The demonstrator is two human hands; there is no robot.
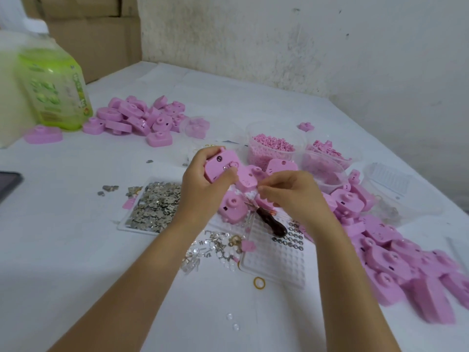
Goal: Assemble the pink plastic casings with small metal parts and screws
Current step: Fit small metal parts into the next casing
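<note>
My left hand (203,184) grips a pink plastic casing (218,165) lifted above the table, thumb pressed on a small shiny part on its face. My right hand (289,194) is just right of it, fingertips pinched together near the casing; whatever they pinch is too small to make out. A tray of small metal plates (152,207) lies left of my left wrist. Loose metal parts and clear pieces (213,247) lie between my forearms. A dark-handled screwdriver (271,222) rests on a white dimpled tray (276,260) holding several round metal pieces.
Pink casings are piled at the far left (137,118) and along the right (396,260). Clear tubs of small pink parts (274,148) stand behind my hands. A green bottle (55,87) stands far left. A dark device (7,184) lies at the left edge. A rubber band (259,283) lies near me.
</note>
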